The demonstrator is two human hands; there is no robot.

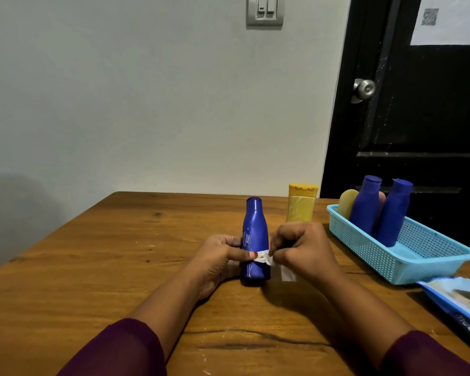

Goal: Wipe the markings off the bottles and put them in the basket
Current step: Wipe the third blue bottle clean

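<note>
A blue bottle (254, 234) with white scribbles on its front stands upright at the middle of the wooden table (120, 267). My left hand (220, 256) and my right hand (301, 248) are in front of it, one on each side. Both pinch a small white wipe (267, 258) stretched between them across the bottle's lower front. A yellow bottle (302, 203) stands behind on the table. The light-blue basket (429, 256) at the right holds two blue bottles (365, 206) (394, 215) and a pale yellow one (347, 203).
A blue pack of wipes (456, 302) lies at the table's right edge, in front of the basket. A black door (418, 104) with a metal knob stands behind the basket. A grey wall backs the table.
</note>
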